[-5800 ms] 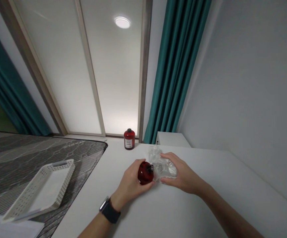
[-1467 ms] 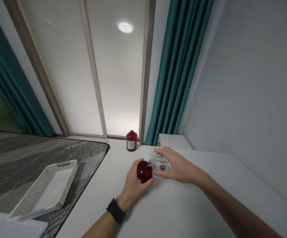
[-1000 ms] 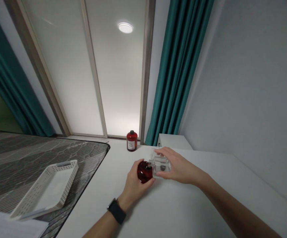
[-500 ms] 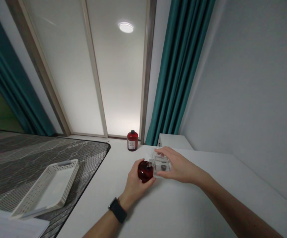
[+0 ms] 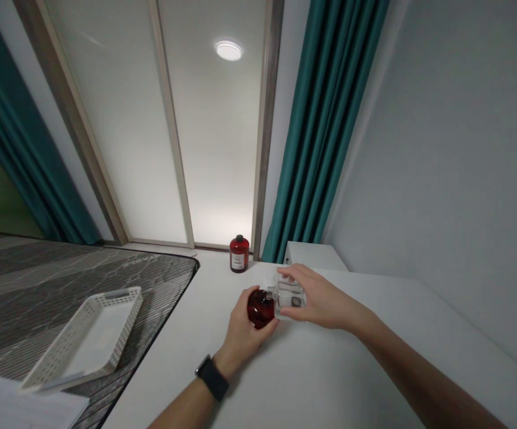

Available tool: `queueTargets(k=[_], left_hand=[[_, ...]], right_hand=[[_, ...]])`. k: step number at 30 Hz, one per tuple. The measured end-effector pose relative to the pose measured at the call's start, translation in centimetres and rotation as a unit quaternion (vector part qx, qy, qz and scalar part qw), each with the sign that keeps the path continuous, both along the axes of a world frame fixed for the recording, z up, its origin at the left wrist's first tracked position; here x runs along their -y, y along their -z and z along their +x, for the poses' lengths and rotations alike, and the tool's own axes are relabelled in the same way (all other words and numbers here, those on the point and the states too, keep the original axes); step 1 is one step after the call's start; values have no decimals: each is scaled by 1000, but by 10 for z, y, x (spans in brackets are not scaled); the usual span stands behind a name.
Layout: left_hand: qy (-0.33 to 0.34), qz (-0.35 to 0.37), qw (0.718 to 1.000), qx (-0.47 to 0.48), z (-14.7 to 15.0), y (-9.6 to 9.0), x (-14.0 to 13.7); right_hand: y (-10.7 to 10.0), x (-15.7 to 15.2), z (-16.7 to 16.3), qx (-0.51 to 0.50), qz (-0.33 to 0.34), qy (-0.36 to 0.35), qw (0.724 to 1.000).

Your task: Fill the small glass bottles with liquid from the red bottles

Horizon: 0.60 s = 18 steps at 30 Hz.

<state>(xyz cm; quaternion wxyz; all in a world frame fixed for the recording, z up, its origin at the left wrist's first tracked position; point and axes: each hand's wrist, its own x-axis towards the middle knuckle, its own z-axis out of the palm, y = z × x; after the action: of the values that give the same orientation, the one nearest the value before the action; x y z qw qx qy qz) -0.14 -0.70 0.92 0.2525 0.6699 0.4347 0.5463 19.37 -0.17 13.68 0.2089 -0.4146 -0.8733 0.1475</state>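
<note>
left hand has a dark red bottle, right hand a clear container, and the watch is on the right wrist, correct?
Not the watch: the head view shows it on the left wrist. The left hand does hold a dark red bottle, and the right hand a clear container.

Dark red bottle (image 5: 259, 308): glossy, rounded body, top end toward the right.
Clear glass bottle (image 5: 287, 296): tipped sideways just beside the dark red bottle, neck at its top; contact unclear.

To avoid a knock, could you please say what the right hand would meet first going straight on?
Most likely the dark red bottle in the left hand; the clear container in the right hand borders it in this view, though depth leaves contact unclear.
</note>
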Motion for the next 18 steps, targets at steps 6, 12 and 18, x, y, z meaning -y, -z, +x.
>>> queueTargets(k=[6, 12, 18], left_hand=[[-1, -1, 1000, -7, -2, 2, -1], [-6, 8, 1000, -5, -2, 3, -1], [-4, 10, 1000, -3, -2, 3, -2]], right_hand=[[0, -1, -2, 5, 2, 2, 1000], [-1, -2, -2, 15, -5, 5, 1000], [-3, -2, -3, 18, -7, 3, 1000]])
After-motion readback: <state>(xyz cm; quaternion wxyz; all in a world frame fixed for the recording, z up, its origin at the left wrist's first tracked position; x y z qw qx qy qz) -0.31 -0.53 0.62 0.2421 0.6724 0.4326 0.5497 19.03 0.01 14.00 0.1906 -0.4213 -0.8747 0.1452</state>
